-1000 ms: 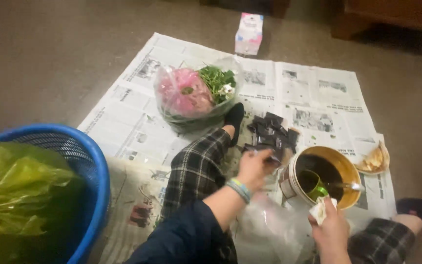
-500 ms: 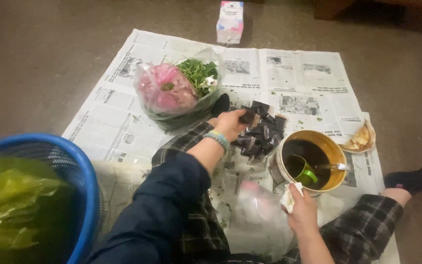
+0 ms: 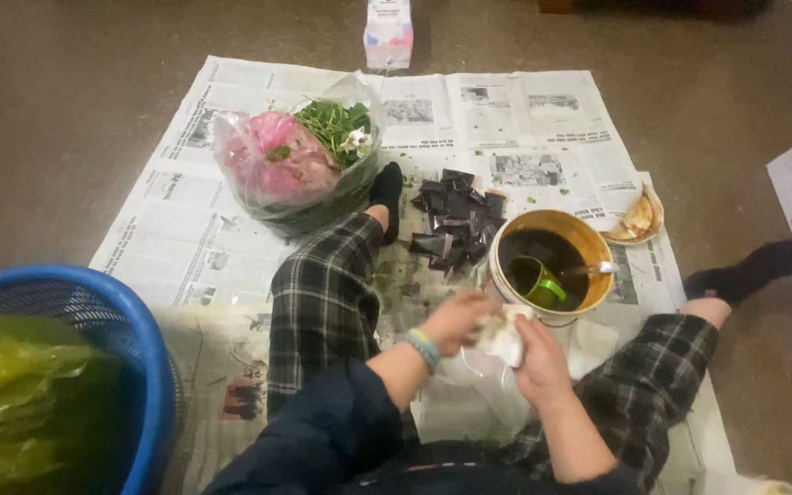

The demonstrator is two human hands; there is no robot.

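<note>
A small white packet (image 3: 503, 337) is being held between both hands, low in the view, over the lap of a person seated on newspaper (image 3: 524, 110) spread on the floor. The left hand (image 3: 458, 321) is being closed on the packet's left edge; the right hand (image 3: 535, 359) is being wrapped under and around its right side, so both grips are clamped on it. The packet is judged to be light, soft and crumpling easily, probably thin plastic or paper, so it is best pinched at its edges rather than squeezed in the middle. What is inside cannot be told.

Just beyond the grip, a yellow bucket (image 3: 588, 240) of dark liquid is standing, with a green scoop (image 3: 535, 277) and a spoon (image 3: 588, 269) in it. Beyond and left of the grip, dark sachets (image 3: 456, 220) are lying in a pile. Farther left, a bag of pink petals and greens (image 3: 295, 165) is resting. A blue basket (image 3: 112, 321) is sitting well to the left.

Compared with half a second ago, the left hand is no longer being stretched out to the sachets; it has been drawn back to join the right hand at the packet.
</note>
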